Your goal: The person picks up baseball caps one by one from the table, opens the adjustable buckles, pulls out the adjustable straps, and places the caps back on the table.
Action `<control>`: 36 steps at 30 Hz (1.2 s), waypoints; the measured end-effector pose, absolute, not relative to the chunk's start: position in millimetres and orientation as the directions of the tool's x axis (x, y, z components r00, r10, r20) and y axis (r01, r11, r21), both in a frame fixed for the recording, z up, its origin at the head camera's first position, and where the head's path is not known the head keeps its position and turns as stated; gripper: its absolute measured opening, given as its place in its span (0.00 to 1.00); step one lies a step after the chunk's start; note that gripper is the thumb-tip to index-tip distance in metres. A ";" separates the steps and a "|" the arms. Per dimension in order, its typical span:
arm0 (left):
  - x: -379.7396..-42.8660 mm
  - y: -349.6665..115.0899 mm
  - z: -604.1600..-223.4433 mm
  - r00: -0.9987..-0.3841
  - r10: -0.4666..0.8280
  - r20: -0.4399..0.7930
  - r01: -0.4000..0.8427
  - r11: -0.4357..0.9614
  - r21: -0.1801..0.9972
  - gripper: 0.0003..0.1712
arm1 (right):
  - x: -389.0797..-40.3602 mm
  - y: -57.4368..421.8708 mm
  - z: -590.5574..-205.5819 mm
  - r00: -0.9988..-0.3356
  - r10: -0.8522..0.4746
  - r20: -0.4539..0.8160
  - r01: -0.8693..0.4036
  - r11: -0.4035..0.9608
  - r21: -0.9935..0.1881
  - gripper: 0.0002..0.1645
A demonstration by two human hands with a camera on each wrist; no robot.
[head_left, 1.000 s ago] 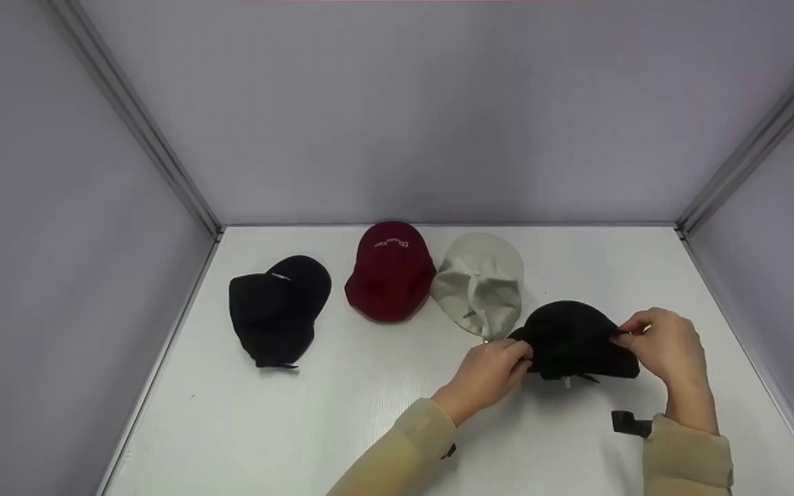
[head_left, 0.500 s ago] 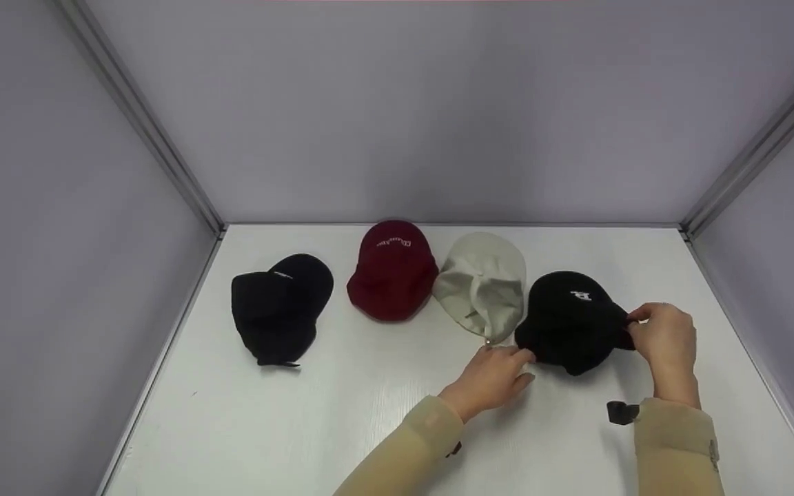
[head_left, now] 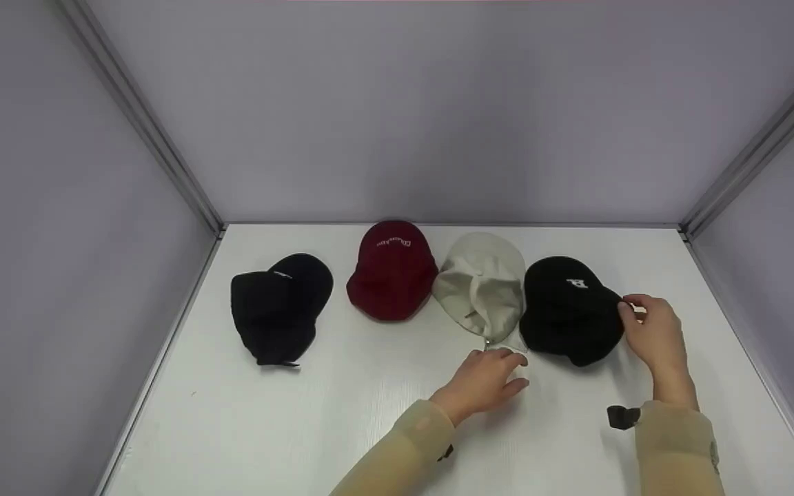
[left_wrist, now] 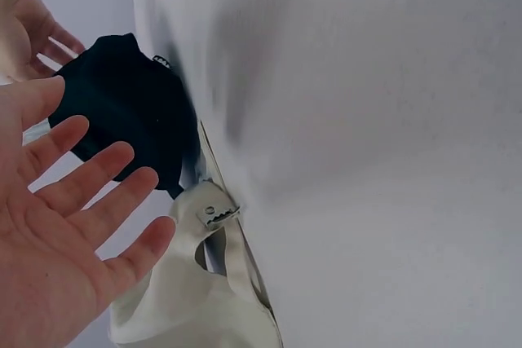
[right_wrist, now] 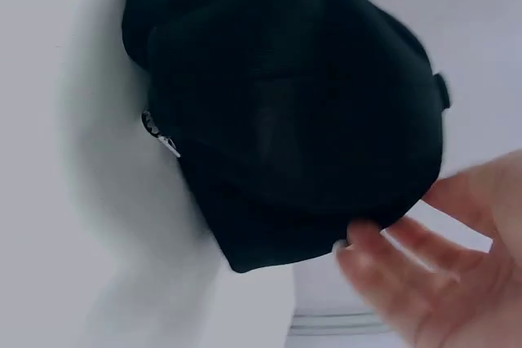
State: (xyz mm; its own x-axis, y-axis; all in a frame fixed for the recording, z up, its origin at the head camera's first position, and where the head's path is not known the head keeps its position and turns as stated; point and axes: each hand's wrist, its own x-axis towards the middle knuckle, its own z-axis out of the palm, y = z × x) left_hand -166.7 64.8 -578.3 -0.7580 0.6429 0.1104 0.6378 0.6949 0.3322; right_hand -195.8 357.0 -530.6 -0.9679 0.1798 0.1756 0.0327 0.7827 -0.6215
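In the head view a black baseball cap (head_left: 566,310) with a white embroidered letter lies at the right of a row. My right hand (head_left: 655,334) pinches its right edge between thumb and fingertips; in the right wrist view, a slightly blurred fingertip overlaps the cap's dark fabric (right_wrist: 302,103). My left hand (head_left: 483,382) holds nothing, its fingers spread just in front of the cream cap (head_left: 483,286). From the left wrist, the palm and extended fingers (left_wrist: 81,209) show beside the cream cap's strap and metal buckle (left_wrist: 218,216).
Left of the cream cap lies a dark red cap (head_left: 392,275) with white lettering, close against it. Another black cap (head_left: 276,310) sits farther left, partly folded. All rest on a white table (head_left: 266,427) enclosed by pale grey panels (head_left: 397,110) at the back and sides.
The right-hand black cap has been lowered flat from a tilted hold and slid toward the back, next to the cream cap. My left hand has let go of it; the right has followed it.
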 end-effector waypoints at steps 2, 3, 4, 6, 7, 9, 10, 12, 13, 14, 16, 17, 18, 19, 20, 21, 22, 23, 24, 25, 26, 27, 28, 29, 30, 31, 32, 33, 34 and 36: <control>-166.2 63.0 -577.9 -0.761 0.638 0.117 0.632 0.690 0.352 0.21 | -190.2 349.9 -528.7 -0.968 0.164 0.191 0.019 0.804 -0.594 0.27; -166.1 62.3 -577.6 -0.763 0.635 0.122 0.630 0.687 0.362 0.22 | -187.8 346.4 -527.9 -0.969 0.147 0.197 0.008 0.819 -0.574 0.30; -166.0 61.7 -577.6 -0.763 0.633 0.128 0.629 0.683 0.371 0.23 | -185.8 343.0 -527.6 -0.971 0.121 0.205 -0.011 0.837 -0.547 0.30; -166.2 61.1 -577.5 -0.761 0.634 0.139 0.632 0.675 0.381 0.25 | -183.6 336.9 -528.0 -0.976 0.049 0.214 -0.065 0.866 -0.496 0.31; -166.4 61.2 -577.1 -0.758 0.637 0.144 0.636 0.670 0.383 0.25 | -183.3 334.5 -528.7 -0.976 0.011 0.216 -0.094 0.878 -0.470 0.30; -166.8 62.1 -576.9 -0.752 0.642 0.152 0.643 0.664 0.382 0.26 | -184.4 330.4 -530.8 -0.978 -0.053 0.200 -0.136 0.894 -0.427 0.29; -167.0 62.6 -577.0 -0.748 0.646 0.155 0.649 0.661 0.377 0.26 | -185.4 328.9 -532.2 -0.979 -0.074 0.189 -0.146 0.902 -0.407 0.29; -167.2 64.0 -577.0 -0.740 0.654 0.156 0.658 0.657 0.368 0.26 | -187.8 326.9 -535.3 -0.983 -0.087 0.159 -0.143 0.913 -0.381 0.29; -167.3 64.8 -577.1 -0.738 0.657 0.153 0.660 0.656 0.366 0.26 | -189.4 326.6 -537.5 -0.986 -0.085 0.143 -0.133 0.919 -0.372 0.28; -167.2 65.3 -577.5 -0.737 0.659 0.150 0.660 0.656 0.366 0.26 | -191.6 326.5 -539.7 -0.988 -0.083 0.130 -0.126 0.922 -0.366 0.29; -167.3 66.2 -578.2 -0.737 0.661 0.142 0.659 0.656 0.367 0.26 | -195.4 326.6 -543.1 -0.991 -0.073 0.116 -0.110 0.930 -0.351 0.28; -167.3 66.6 -578.5 -0.738 0.661 0.137 0.657 0.657 0.369 0.26 | -197.9 327.2 -544.7 -0.991 -0.069 0.115 -0.105 0.932 -0.347 0.28; -167.5 66.8 -578.9 -0.740 0.659 0.133 0.654 0.659 0.371 0.27 | -200.6 328.0 -546.3 -0.991 -0.064 0.116 -0.101 0.933 -0.344 0.28; -167.7 67.1 -578.8 -0.742 0.658 0.130 0.651 0.662 0.370 0.27 | -203.6 328.9 -547.9 -0.990 -0.062 0.123 -0.101 0.934 -0.342 0.28; -167.9 67.1 -579.1 -0.744 0.655 0.128 0.649 0.665 0.370 0.27 | -206.5 329.8 -549.1 -0.989 -0.061 0.132 -0.103 0.935 -0.341 0.28; -168.2 67.2 -579.3 -0.746 0.653 0.128 0.647 0.667 0.370 0.27 | -209.5 330.9 -550.3 -0.988 -0.059 0.145 -0.105 0.935 -0.339 0.28; -168.5 67.3 -579.6 -0.749 0.650 0.128 0.644 0.669 0.371 0.27 | -212.5 332.2 -551.6 -0.985 -0.057 0.161 -0.110 0.935 -0.338 0.28; -168.7 67.2 -579.8 -0.751 0.648 0.129 0.642 0.670 0.373 0.27 | -216.1 333.6 -553.1 -0.982 -0.059 0.181 -0.118 0.935 -0.336 0.28; -168.8 67.0 -580.1 -0.753 0.645 0.130 0.639 0.670 0.377 0.27 | -219.4 334.9 -554.4 -0.978 -0.060 0.201 -0.126 0.935 -0.332 0.27; -168.7 66.9 -580.3 -0.754 0.643 0.130 0.637 0.669 0.383 0.27 | -222.4 336.0 -555.7 -0.975 -0.060 0.216 -0.130 0.936 -0.326 0.27; -168.5 66.4 -580.9 -0.756 0.642 0.129 0.634 0.667 0.391 0.27 | -225.2 337.0 -556.8 -0.971 -0.060 0.230 -0.134 0.939 -0.318 0.27; -168.2 66.0 -581.4 -0.757 0.641 0.128 0.631 0.665 0.399 0.27 | -227.9 338.1 -558.0 -0.968 -0.061 0.244 -0.138 0.941 -0.310 0.27; -168.0 65.3 -582.0 -0.758 0.640 0.127 0.629 0.664 0.405 0.27 | -229.7 338.5 -558.5 -0.966 -0.058 0.253 -0.136 0.943 -0.305 0.28; -167.7 64.5 -582.6 -0.759 0.639 0.124 0.625 0.662 0.413 0.27 | -231.3 338.8 -559.2 -0.965 -0.055 0.257 -0.134 0.944 -0.301 0.28; -167.5 63.5 -583.1 -0.761 0.637 0.122 0.621 0.662 0.420 0.27 | -231.9 338.5 -559.0 -0.965 -0.050 0.258 -0.128 0.946 -0.298 0.29; -167.4 62.2 -583.7 -0.764 0.634 0.120 0.617 0.663 0.425 0.27 | -232.1 337.7 -558.6 -0.966 -0.044 0.256 -0.122 0.947 -0.297 0.29; -167.4 60.7 -583.9 -0.768 0.629 0.119 0.612 0.665 0.428 0.27 | -231.9 336.6 -557.9 -0.965 -0.041 0.261 -0.120 0.947 -0.297 0.30; -167.7 59.0 -584.3 -0.772 0.624 0.122 0.607 0.666 0.433 0.27 | -231.2 334.9 -556.9 -0.964 -0.037 0.264 -0.119 0.946 -0.301 0.31; -168.1 57.0 -584.4 -0.776 0.618 0.127 0.603 0.668 0.437 0.27 | -229.8 332.4 -555.3 -0.963 -0.036 0.266 -0.120 0.945 -0.304 0.31; -169.1 52.3 -584.1 -0.787 0.601 0.139 0.592 0.672 0.445 0.27 | -226.9 326.8 -551.8 -0.960 -0.041 0.278 -0.130 0.942 -0.308 0.32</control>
